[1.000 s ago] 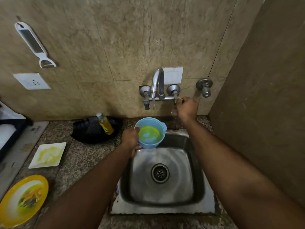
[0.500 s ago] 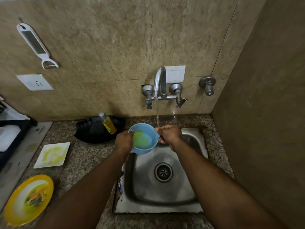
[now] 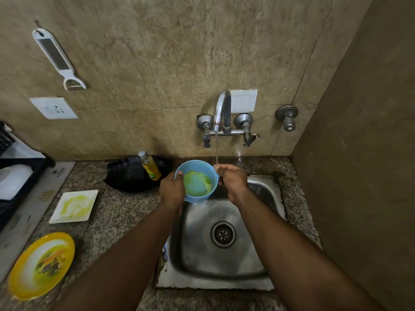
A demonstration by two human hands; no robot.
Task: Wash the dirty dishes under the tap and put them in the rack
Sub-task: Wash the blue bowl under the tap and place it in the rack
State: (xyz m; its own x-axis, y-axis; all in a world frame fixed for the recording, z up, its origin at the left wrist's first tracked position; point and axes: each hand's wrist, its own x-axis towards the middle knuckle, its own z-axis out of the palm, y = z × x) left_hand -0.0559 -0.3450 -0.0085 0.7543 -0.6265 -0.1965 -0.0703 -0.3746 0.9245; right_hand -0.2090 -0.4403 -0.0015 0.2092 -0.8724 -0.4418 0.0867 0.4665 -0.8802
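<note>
A blue cup (image 3: 197, 176) smeared yellow-green inside is held over the back of the steel sink (image 3: 224, 263). My left hand (image 3: 171, 189) grips its left rim and my right hand (image 3: 232, 179) holds its right side at the handle. The tap (image 3: 222, 108) runs; a thin stream falls onto my right hand just right of the cup. On the counter at left lie a dirty white square plate (image 3: 74, 206) and a dirty yellow round plate (image 3: 41, 264). The black rack (image 3: 24, 173) is at the far left edge with a white dish in it.
A black tray (image 3: 125, 176) with a yellow soap bottle (image 3: 150, 166) sits behind the counter left of the sink. A peeler (image 3: 57, 58) hangs on the wall above a socket (image 3: 54, 108). A side wall closes the right.
My right hand left the tap's right lever and came down to the cup's handle side. Water started flowing. The cup shifted slightly under the spout.
</note>
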